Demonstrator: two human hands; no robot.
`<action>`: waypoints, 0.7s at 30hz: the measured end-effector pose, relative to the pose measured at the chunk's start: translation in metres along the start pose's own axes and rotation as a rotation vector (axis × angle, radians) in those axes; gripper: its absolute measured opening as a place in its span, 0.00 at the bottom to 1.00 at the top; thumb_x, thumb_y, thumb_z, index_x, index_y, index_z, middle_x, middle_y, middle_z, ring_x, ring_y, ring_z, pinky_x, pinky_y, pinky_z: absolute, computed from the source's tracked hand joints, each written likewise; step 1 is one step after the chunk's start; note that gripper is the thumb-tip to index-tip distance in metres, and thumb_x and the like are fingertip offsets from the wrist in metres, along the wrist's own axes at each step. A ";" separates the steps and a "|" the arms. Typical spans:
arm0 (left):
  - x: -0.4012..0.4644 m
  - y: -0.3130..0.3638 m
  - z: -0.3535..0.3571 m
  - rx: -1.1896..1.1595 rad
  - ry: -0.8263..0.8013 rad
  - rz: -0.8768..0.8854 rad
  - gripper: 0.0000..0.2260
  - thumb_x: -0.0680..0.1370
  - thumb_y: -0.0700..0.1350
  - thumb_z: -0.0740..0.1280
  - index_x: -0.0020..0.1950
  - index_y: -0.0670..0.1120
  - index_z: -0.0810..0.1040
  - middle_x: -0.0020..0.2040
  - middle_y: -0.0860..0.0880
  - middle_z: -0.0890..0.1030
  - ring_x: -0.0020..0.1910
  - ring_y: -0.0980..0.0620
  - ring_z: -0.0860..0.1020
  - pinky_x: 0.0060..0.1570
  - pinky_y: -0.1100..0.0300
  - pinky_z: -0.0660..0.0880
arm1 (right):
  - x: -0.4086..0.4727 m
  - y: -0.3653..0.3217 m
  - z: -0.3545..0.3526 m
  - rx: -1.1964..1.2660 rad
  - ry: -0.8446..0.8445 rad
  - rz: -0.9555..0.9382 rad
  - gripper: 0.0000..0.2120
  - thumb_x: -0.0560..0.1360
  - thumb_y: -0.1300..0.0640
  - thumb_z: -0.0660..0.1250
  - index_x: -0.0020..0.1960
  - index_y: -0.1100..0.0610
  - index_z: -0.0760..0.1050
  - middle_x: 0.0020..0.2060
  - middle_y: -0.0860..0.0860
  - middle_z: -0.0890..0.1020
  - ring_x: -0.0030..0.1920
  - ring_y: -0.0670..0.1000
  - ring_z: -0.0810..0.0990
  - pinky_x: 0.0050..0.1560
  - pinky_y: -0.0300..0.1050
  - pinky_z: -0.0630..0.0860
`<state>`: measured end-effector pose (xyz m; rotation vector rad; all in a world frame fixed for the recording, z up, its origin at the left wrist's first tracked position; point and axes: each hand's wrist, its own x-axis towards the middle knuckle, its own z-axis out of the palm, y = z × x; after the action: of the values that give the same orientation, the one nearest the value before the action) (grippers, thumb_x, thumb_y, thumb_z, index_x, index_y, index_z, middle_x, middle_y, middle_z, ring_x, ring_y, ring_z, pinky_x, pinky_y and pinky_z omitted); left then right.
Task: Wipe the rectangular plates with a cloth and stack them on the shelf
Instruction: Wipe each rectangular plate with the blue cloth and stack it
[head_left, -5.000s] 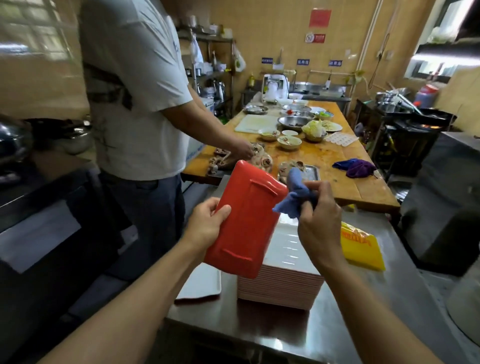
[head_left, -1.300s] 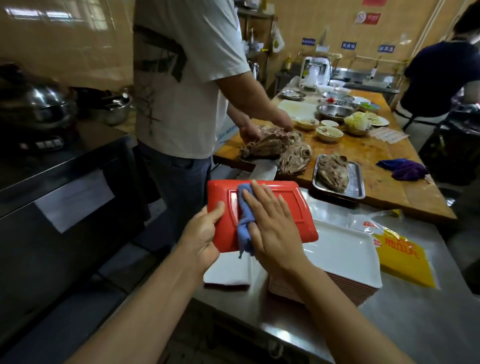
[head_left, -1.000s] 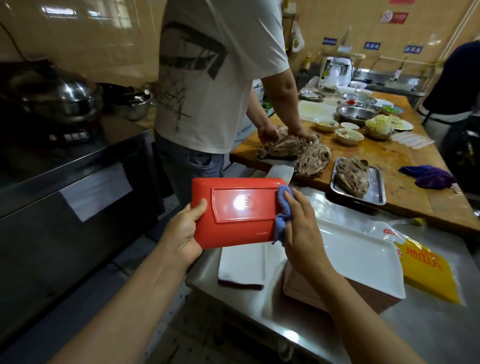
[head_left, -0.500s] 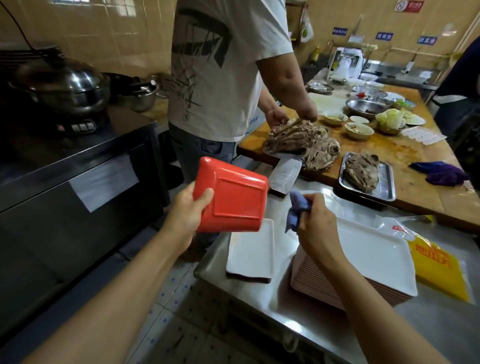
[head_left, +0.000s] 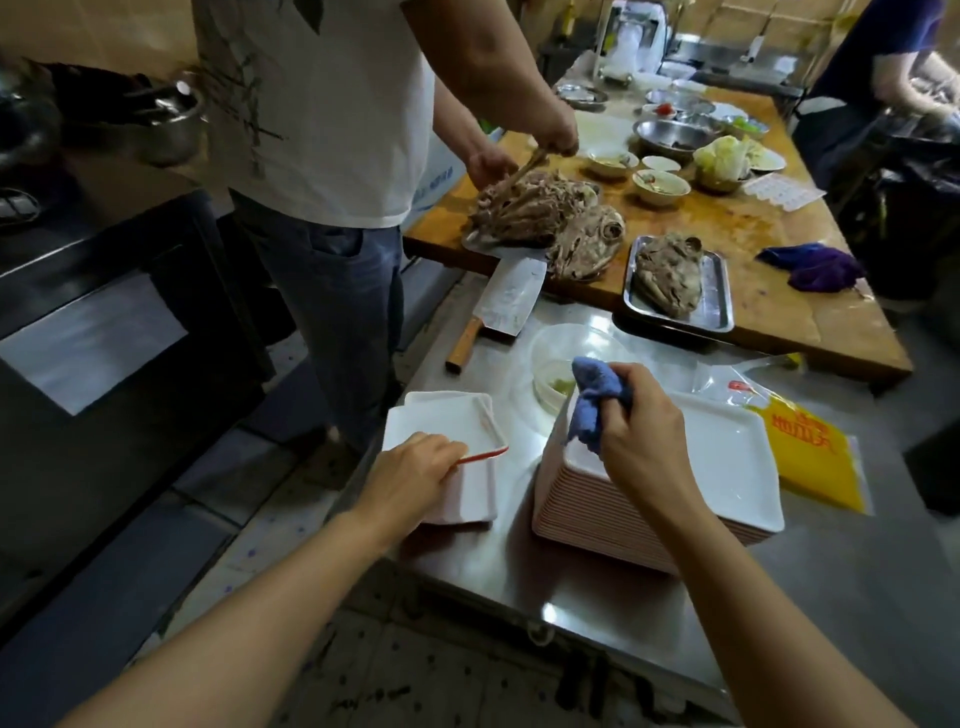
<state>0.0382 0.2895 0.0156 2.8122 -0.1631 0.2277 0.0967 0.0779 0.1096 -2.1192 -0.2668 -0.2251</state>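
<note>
The left hand (head_left: 415, 475) pinches the rim of a red-backed rectangular plate (head_left: 457, 426), setting it white side up on the short wiped pile (head_left: 470, 501) at the steel bench (head_left: 597, 582) edge. The right hand (head_left: 641, 436) grips the blue cloth (head_left: 592, 400) above the tall unwiped stack (head_left: 717, 467). Judging by that stack, most plates remain.
</note>
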 end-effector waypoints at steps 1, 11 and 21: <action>-0.002 0.000 0.006 -0.006 -0.017 0.025 0.12 0.77 0.40 0.64 0.60 0.45 0.78 0.56 0.46 0.80 0.57 0.46 0.77 0.47 0.52 0.76 | 0.001 0.003 -0.001 -0.006 0.005 0.006 0.10 0.78 0.65 0.57 0.51 0.51 0.71 0.39 0.47 0.77 0.36 0.37 0.75 0.33 0.25 0.69; -0.016 -0.009 0.056 0.058 -0.129 0.059 0.14 0.75 0.36 0.63 0.59 0.43 0.78 0.58 0.41 0.78 0.58 0.43 0.76 0.40 0.51 0.76 | -0.003 0.022 -0.004 -0.005 0.018 0.026 0.13 0.77 0.66 0.58 0.57 0.55 0.74 0.46 0.51 0.79 0.42 0.45 0.75 0.38 0.23 0.67; -0.016 -0.018 0.082 0.088 -0.463 -0.109 0.25 0.82 0.39 0.54 0.77 0.52 0.53 0.78 0.51 0.48 0.77 0.51 0.47 0.73 0.56 0.55 | -0.011 0.032 -0.017 -0.019 0.049 0.052 0.13 0.77 0.65 0.59 0.55 0.49 0.72 0.42 0.44 0.77 0.41 0.36 0.75 0.39 0.24 0.68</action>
<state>0.0364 0.2819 -0.0696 2.9023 -0.1026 -0.4551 0.0944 0.0454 0.0900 -2.1332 -0.1813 -0.2499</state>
